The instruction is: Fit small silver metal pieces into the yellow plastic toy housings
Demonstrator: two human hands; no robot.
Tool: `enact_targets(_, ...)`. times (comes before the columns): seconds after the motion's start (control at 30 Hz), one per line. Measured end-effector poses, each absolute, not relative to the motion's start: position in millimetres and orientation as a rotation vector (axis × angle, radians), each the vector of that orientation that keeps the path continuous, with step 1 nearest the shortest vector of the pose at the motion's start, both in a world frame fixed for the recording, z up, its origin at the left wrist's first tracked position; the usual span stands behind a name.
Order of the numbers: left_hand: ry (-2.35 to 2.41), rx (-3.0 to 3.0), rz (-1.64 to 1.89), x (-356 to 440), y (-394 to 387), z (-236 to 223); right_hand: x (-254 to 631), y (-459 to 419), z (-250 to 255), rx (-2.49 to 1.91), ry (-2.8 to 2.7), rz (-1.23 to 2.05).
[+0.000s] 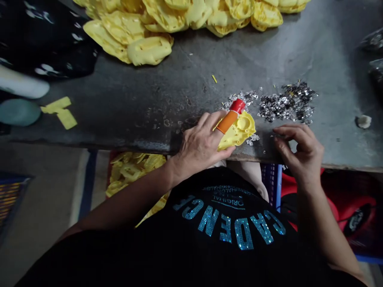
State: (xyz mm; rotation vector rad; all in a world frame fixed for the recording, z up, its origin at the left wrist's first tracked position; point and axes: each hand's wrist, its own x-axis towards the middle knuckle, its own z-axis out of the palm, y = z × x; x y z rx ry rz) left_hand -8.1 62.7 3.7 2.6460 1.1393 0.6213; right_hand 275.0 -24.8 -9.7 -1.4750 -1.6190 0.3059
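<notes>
My left hand holds a yellow plastic part against the near edge of the grey table, thumb under it. Its index finger wears an orange and red finger cover that lies across the part. My right hand rests at the table edge just right of the part, fingers curled in a pinch on something too small to name. A heap of small shiny metal pieces lies just beyond my right hand, with a smaller scatter behind the yellow part.
A large pile of yellow plastic parts fills the far side of the table. Yellow scraps lie at the left. Below the table stand a crate of yellow parts and a red object. Another person's dark clothing shows at top left.
</notes>
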Motion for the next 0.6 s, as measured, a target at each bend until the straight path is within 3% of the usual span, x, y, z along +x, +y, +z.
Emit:
enact_targets(0.1, 1.105, 2.414, 0.796, -12.2, 63.1, 6.1, 267.9, -22.1, 0.3, -1.434, -1.712, 0.251)
enact_targets(0.27, 0.928, 1.488, 1.115, -32.0, 74.7, 19.6, 265.8, -18.9, 3.4, -1.500, -1.785, 0.158)
enact_targets(0.6, 0.938, 0.699, 1.038, -66.6, 36.5, 20.4, 234.1, 14.0, 2.6, -1.602, -2.106, 0.096)
